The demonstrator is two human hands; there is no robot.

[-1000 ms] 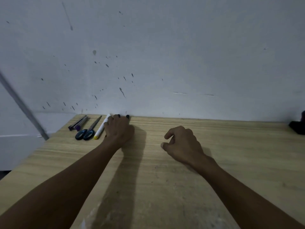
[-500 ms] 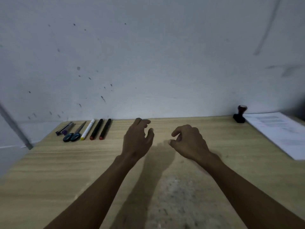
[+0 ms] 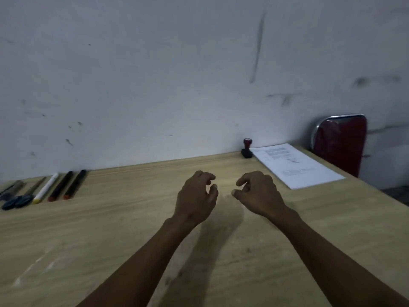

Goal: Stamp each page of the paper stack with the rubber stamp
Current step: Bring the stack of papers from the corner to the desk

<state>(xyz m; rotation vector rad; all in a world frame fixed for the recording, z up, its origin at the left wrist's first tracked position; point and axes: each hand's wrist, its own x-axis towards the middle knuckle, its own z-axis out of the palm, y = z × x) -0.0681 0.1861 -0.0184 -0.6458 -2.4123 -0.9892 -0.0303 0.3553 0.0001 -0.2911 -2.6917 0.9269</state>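
Observation:
A white printed paper stack (image 3: pixel 296 165) lies flat at the back right of the wooden table (image 3: pixel 110 229). Just left of its far corner, against the wall, stands the rubber stamp (image 3: pixel 247 149), black base with a dark red knob. My left hand (image 3: pixel 195 197) hovers over the middle of the table with loosely curled fingers and holds nothing. My right hand (image 3: pixel 256 193) floats beside it, fingers also loosely curled and empty, a short way left of the papers.
At the back left lie scissors (image 3: pixel 16 201), a white marker with a yellow end (image 3: pixel 45 188) and two black markers (image 3: pixel 67 185) in a row. A red chair back (image 3: pixel 340 145) rises behind the table's right edge. A grey wall bounds the far side.
My left hand has left the markers at the back left and come to the table's middle. The view has swung right, bringing the stamp, papers and chair into sight.

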